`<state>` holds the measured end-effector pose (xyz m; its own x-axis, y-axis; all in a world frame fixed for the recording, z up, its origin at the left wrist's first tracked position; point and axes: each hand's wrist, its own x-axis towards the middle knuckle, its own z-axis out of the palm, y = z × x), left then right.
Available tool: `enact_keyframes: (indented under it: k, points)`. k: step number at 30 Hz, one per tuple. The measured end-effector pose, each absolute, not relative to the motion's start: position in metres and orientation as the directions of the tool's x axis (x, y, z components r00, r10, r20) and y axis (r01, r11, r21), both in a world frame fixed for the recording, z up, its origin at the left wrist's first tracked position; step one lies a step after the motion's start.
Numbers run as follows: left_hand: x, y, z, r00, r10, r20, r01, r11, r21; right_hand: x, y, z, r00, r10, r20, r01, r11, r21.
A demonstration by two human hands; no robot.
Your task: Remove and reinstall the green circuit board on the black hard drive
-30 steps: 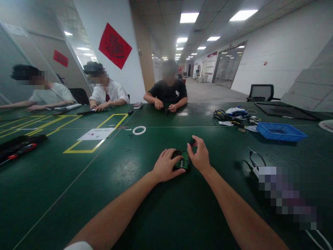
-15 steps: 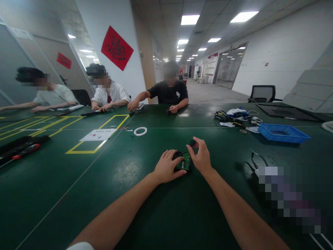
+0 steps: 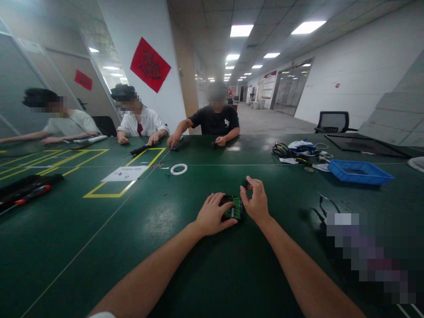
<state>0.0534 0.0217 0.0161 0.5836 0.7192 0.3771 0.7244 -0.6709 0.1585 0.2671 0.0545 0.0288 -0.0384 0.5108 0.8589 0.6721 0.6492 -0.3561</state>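
A person works with 2 bare hands over a green board [image 3: 236,211] on a dark green table [image 3: 198,274]. The board lies directly ahead of the wearer, its left part hidden beneath the left hand [image 3: 215,215]. That hand is partly curled and has hold of the board, 1 finger across its green face and the thumb along its near edge. The right hand [image 3: 255,202] is closed to a pinch, gripping a small dark piece [image 3: 245,182] between thumb and fingertips above the board's far right corner. The piece is too small and dim to identify, and whether it touches the board cannot be told.

Beyond the hands, to the left, sit a white ring [image 3: 179,172] and a sheet of paper [image 3: 122,173] lying partly over a yellow tape outline [image 3: 102,195]. Red-and-black tools [image 3: 35,191] lie near the left edge. To the right, a blue tray [image 3: 361,177] stands beside a heap of cables [image 3: 281,150], with a dark flat panel [image 3: 364,145] behind. Closer in, a blurred-out item [image 3: 367,256] trails dark cords [image 3: 323,204].

Across the table sit 3 co-workers: 1 in black [image 3: 215,119], an arm stretched toward a small blue object [image 3: 175,149]; 1 in white [image 3: 145,120], a hand at a dark tool [image 3: 137,150]; and 1 in a pale top [image 3: 71,125], farthest left.
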Motion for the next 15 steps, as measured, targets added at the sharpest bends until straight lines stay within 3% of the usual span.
enact_keyframes:
  k: [15]
  points:
    - [0.0542,0.0209,0.0163,0.584,0.722,0.371,0.728,-0.668,0.153,0.2674,0.0508,0.0316,-0.044,0.522,0.852,0.652,0.661,-0.371]
